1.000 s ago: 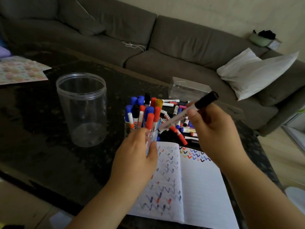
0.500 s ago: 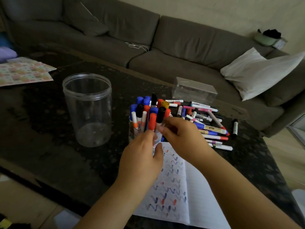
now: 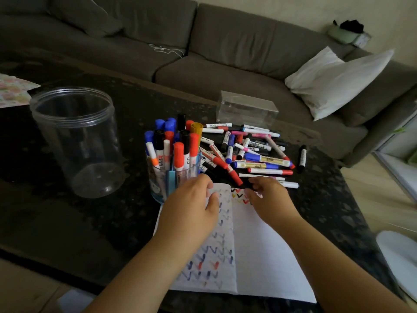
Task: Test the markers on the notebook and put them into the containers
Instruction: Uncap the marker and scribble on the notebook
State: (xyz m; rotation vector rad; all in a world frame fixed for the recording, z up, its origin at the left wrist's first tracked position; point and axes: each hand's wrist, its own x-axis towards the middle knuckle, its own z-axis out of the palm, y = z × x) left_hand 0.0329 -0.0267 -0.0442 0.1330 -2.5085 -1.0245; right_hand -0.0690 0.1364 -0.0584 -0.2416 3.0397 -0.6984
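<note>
The left hand (image 3: 191, 206) rests with relaxed fingers on the open notebook (image 3: 259, 256), beside the marker-filled cup (image 3: 174, 177). The right hand (image 3: 268, 197) curls at the loose markers (image 3: 252, 152); its grip cannot be told. No label is legible.

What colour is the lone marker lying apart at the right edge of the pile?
Black, body and cap: the lone marker shows in the head view, the only one.

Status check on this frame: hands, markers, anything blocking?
Left hand rests on notebook, holding nothing. Right hand reaches toward loose marker pile; grip unclear. Small cup packed, big jar empty. Nothing blocking.
</note>
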